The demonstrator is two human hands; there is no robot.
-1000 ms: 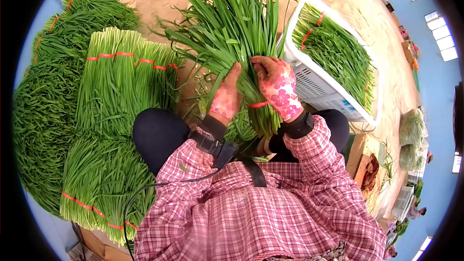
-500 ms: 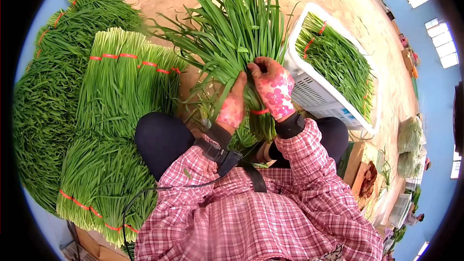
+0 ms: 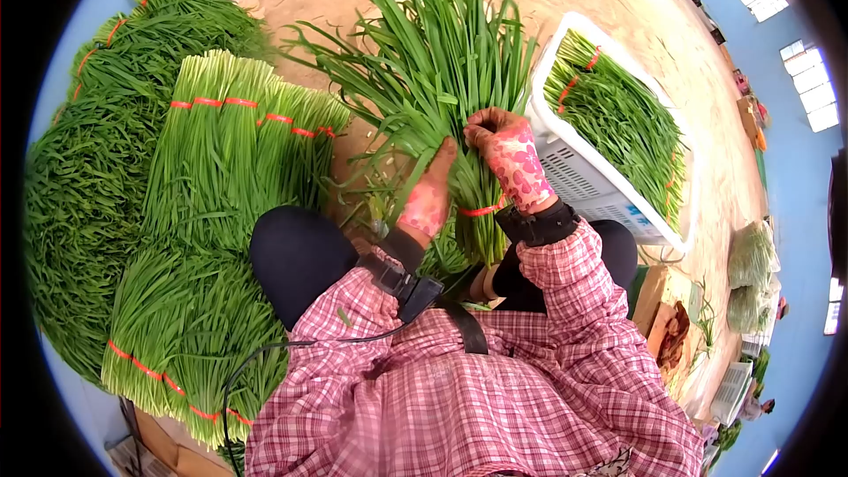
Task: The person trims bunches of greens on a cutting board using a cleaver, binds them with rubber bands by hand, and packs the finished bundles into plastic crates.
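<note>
A loose bunch of long green leafy stalks [image 3: 450, 62] fans out upright in front of me, with a red band [image 3: 481, 209] round its lower part. My left hand [image 3: 430, 193], in a pink floral fingerless glove, wraps the bunch from the left; its fingers are partly hidden behind the leaves. On the right side of the bunch, my right hand [image 3: 514, 159] is closed in a pinch at the leaves, above the band. What its fingertips hold is too small to make out.
Banded bundles of green stalks [image 3: 212, 150] are piled at the left. A white plastic crate [image 3: 574, 163] with banded bundles stands at the right. My bent knees flank the bunch. A cardboard box [image 3: 652, 296] lies beside my right knee. People appear small at the far right.
The view has shifted slightly. My right hand has moved a little along the leaves and its wrist has turned. My left hand stays round the bunch.
</note>
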